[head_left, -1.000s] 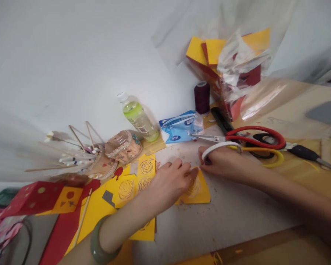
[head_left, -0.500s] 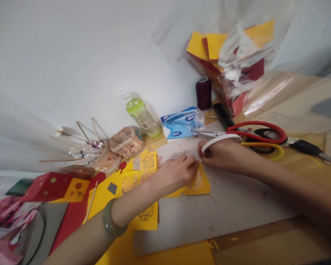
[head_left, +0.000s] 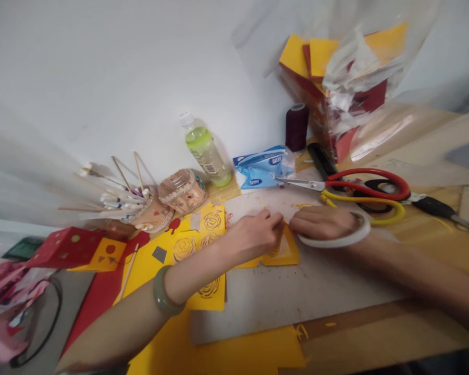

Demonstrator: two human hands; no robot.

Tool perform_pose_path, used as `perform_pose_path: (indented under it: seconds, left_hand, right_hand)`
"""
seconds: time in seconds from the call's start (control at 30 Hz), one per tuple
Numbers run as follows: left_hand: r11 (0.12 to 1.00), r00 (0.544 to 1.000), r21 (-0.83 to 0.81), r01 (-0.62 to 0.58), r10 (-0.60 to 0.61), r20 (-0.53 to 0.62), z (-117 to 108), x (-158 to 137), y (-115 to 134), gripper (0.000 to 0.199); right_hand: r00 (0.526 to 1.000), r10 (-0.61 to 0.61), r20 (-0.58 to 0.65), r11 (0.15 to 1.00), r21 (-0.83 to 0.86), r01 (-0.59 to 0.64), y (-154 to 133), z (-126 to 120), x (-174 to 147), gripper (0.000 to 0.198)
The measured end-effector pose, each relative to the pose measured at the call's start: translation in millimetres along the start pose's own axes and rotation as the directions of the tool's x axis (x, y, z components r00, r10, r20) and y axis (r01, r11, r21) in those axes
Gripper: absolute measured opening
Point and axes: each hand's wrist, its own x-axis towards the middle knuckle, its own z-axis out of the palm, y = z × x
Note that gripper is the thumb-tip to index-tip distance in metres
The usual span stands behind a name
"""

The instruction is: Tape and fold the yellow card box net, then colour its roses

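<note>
My left hand (head_left: pixel 260 233), with a green bangle (head_left: pixel 163 294) on its wrist, is closed in a pinch over a yellow cut-paper piece (head_left: pixel 292 252); what its fingertips hold is hidden. Close by on the right, my right hand (head_left: pixel 324 223) has its fingers curled together. A thin white ring (head_left: pixel 336 241), like a roll of tape, encircles this hand across the knuckles. Both hands are over a grey board (head_left: pixel 254 307). To the left lies a yellow sheet (head_left: pixel 217 281) with swirl rose cut-outs.
Scissors with red and yellow handles (head_left: pixel 398 182) lie behind my right hand. A blue tissue pack (head_left: pixel 261 166), a green drink bottle (head_left: pixel 209 156) and a dark thread spool (head_left: pixel 297 127) stand along the wall. Cups of swabs and sticks (head_left: pixel 156 211) are at the left.
The white ring has shifted from my right fingers back over the hand, toward the wrist. My right hand has turned and moved slightly right. The left hand keeps its pinch.
</note>
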Motion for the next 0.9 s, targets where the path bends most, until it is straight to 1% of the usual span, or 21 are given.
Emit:
perform_pose_path:
  seconds: [0.07,0.1,0.13,0.17,0.2,0.23,0.27,0.3,0.33,0.37,0.4,0.43,0.47,0.53,0.6,0.67,0.73,0.8,0.9]
  left_hand:
    - [1.0,1.0,-0.014,-0.001,0.001,0.026,0,-1,2,0.021]
    - [1.0,1.0,-0.017,-0.006,0.007,0.028,0,-1,2,0.02]
    - [1.0,1.0,-0.022,-0.01,0.01,0.017,0,-1,2,0.02]
    - [0.999,1.0,-0.032,-0.003,0.002,-0.004,1,-1,1,0.021]
    - [0.998,0.999,-0.054,0.016,-0.017,-0.027,2,-1,-1,0.021]
    - [0.995,0.998,-0.092,0.042,-0.046,-0.047,3,-1,-3,0.022]
    - [0.986,0.995,-0.149,0.069,-0.079,-0.064,4,-2,-6,0.022]
    - [0.971,0.99,-0.218,0.095,-0.115,-0.082,5,-3,-9,0.023]
    - [0.95,0.983,-0.291,0.116,-0.151,-0.102,5,-5,-12,0.025]
    - [0.926,0.974,-0.356,0.13,-0.185,-0.127,6,-8,-14,0.027]
    - [0.904,0.965,-0.405,0.136,-0.214,-0.155,6,-12,-14,0.03]
    - [0.891,0.954,-0.434,0.133,-0.234,-0.187,7,-17,-14,0.03]
    - [0.887,0.945,-0.444,0.125,-0.243,-0.22,7,-24,-12,0.029]
    - [0.908,0.938,-0.412,0.078,-0.208,-0.279,7,-40,-3,0.025]
    - [0.933,0.925,-0.354,0.066,-0.189,-0.328,9,-56,9,0.023]
    - [0.959,0.933,-0.267,0.09,-0.175,-0.314,13,-70,20,0.024]
    - [0.977,0.941,-0.186,0.104,-0.158,-0.299,19,-78,27,0.027]
    - [0.982,0.954,-0.134,0.13,-0.161,-0.253,27,-81,29,0.034]
    - [0.975,0.961,-0.118,0.19,-0.209,-0.181,34,-76,28,0.042]
  right_hand:
    - [0.986,-0.167,-0.027,0.986,-0.014,0.166,-5,-5,-5,0.034]
    - [0.973,-0.224,-0.06,0.975,0.0,0.224,-10,-10,-7,0.034]
    - [0.966,-0.227,-0.121,0.972,0.025,0.232,-14,-16,-9,0.031]
    - [0.964,-0.192,-0.182,0.978,0.049,0.204,-18,-23,-11,0.026]
    - [0.962,-0.109,-0.249,0.99,0.064,0.129,-21,-29,-14,0.021]
    - [0.949,0.011,-0.314,0.997,0.071,0.011,-23,-33,-17,0.015]
    - [0.924,0.117,-0.363,0.993,0.074,-0.097,-23,-36,-20,0.01]
    - [0.904,0.184,-0.386,0.983,0.073,-0.169,-23,-35,-24,0.005]
    - [0.902,0.199,-0.384,0.98,0.063,-0.189,-21,-33,-28,0.005]
    - [0.921,0.168,-0.352,0.986,0.039,-0.164,-19,-28,-32,0.008]
    - [0.944,0.113,-0.31,0.993,0.015,-0.114,-17,-22,-36,0.012]
    - [0.96,0.068,-0.27,0.997,-0.019,-0.076,-16,-16,-39,0.017]
    - [0.971,0.044,-0.235,0.996,-0.059,-0.06,-16,-10,-41,0.022]
    - [0.985,0.008,-0.173,0.99,-0.137,-0.032,-18,0,-41,0.031]
    - [0.991,-0.025,-0.135,0.981,-0.193,-0.002,-19,6,-37,0.034]
    - [0.991,-0.047,-0.122,0.976,-0.218,0.019,-18,9,-30,0.029]
    - [0.989,-0.055,-0.137,0.975,-0.221,0.024,-11,12,-20,0.025]
    - [0.988,-0.036,-0.149,0.975,-0.221,0.002,-3,15,-12,0.025]
    - [0.989,0.021,-0.147,0.974,-0.219,-0.054,5,18,-1,0.03]
